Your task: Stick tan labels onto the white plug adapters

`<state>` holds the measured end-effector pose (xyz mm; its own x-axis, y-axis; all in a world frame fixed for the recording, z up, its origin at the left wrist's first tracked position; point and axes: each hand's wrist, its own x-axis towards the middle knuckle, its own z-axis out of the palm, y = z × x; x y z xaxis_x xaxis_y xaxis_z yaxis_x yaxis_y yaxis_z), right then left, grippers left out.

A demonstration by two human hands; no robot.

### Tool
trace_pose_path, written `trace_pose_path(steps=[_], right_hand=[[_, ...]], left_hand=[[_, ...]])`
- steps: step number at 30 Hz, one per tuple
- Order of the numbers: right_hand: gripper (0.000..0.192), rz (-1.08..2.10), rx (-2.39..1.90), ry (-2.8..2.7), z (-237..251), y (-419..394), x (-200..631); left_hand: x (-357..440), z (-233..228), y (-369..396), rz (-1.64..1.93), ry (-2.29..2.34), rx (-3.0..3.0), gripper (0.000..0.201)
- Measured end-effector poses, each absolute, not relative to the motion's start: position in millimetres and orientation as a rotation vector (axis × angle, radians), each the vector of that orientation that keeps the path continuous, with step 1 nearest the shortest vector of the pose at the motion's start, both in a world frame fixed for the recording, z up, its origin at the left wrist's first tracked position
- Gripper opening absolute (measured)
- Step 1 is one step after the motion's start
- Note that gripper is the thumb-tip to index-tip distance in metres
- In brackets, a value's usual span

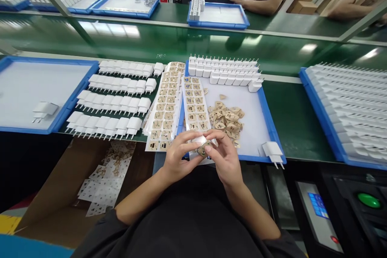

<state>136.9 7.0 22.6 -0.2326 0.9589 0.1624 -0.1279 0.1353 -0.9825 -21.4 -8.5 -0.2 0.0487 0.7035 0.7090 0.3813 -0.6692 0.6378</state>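
Between both hands, over the front edge of the middle blue tray [266, 113], is a white charger [198, 140] with a tan label [205, 148] on the face turned toward me. My left hand [180, 154] grips the charger from the left. My right hand [226, 160] closes on it from the right, its thumb against the label. My fingers cover much of the charger. Just beyond lies a sheet of tan labels [198, 107]; more label sheets [165, 105] are stacked to its left. Loose tan pieces [228, 119] are heaped in the tray.
Rows of white chargers [117, 105] stand left; others [225, 73] line the middle tray's back. One charger [273, 152] sits at its front right corner. Blue trays flank both sides [54, 131] [320, 117]. A cardboard box [51, 185] holds scraps below. A co-worker's arm [256, 4] is opposite.
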Motion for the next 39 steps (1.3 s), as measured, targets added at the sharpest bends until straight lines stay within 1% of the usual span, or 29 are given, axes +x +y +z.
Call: trace_pose_path(steps=[8, 13, 16, 20, 21, 22, 24, 26, 29, 31, 33, 37, 39], right_hand=[[0.003, 1.386, -0.847, -1.246, 17, 8, 132], [0.009, 1.384, -0.845, -1.341, 17, 12, 141], [0.010, 1.179, -0.859, -1.518, 22, 16, 146], [0.015, 0.706, -0.824, -1.754, 27, 14, 149], [0.015, 0.639, -0.771, -1.804, 26, 12, 150], [0.015, 0.624, -0.708, -1.831, 25, 11, 152], [0.014, 0.710, -0.651, -1.782, 19, 12, 159], [0.014, 0.738, -0.809, -1.662, 12, 18, 170], [0.015, 0.530, -1.170, -1.733, 5, 33, 185], [0.019, 0.429, -1.249, -1.861, 5, 39, 191], [0.027, 0.519, -1.177, -1.924, 9, 38, 189], [0.052, 0.887, -0.982, -1.942, 12, 20, 181], [0.057, 0.924, -1.012, -1.863, 13, 11, 185]], left_hand=[[-21, -2, -6, 1.712, 1.081, 2.193, 0.046], [-24, -2, -7, 1.684, 1.072, 2.099, 0.046], [-25, -1, -8, 1.652, 1.037, 2.067, 0.049], [-25, -4, -12, 1.601, 1.063, 1.941, 0.044], [-25, -5, -13, 1.571, 1.095, 1.884, 0.043], [-26, -7, -14, 1.537, 1.136, 1.824, 0.042], [-28, -10, -15, 1.472, 1.230, 1.717, 0.042], [-31, -11, -15, 1.416, 1.303, 1.653, 0.041], [-32, -11, -14, 1.360, 1.319, 1.619, 0.039], [-30, -9, -12, 1.345, 1.266, 1.595, 0.038], [-26, -7, -11, 1.347, 1.178, 1.523, 0.038], [-13, -1, -10, 1.316, 0.949, 1.315, 0.035], [-10, 1, -9, 1.261, 0.894, 1.300, 0.039]])
